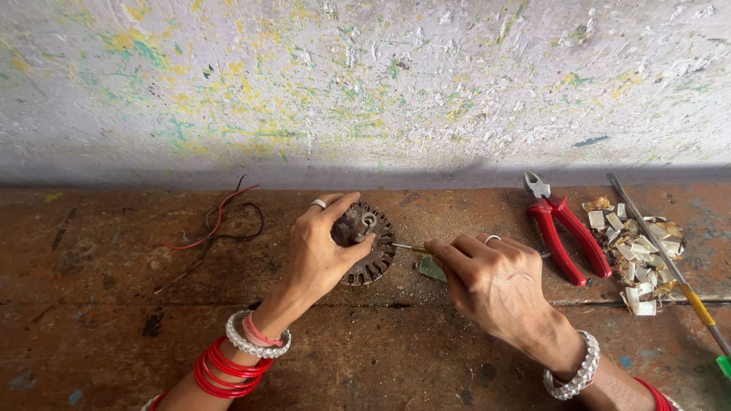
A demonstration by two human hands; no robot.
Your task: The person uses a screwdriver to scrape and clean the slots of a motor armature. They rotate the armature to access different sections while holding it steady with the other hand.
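right hand (499, 285) holds thin tool (411, 248) — lengthwise leftward into round stator (367, 243).

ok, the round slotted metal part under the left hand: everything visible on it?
The stator core is a dark, rusty-looking metal disc with slots around its rim and a short grey shaft standing up from its centre. It lies flat on the worn brown bench, near the wall. The left hand grips it from above, its fingers wrapped around the far side and thumb on the near rim. A thin tool held by the right hand pokes at its right edge.
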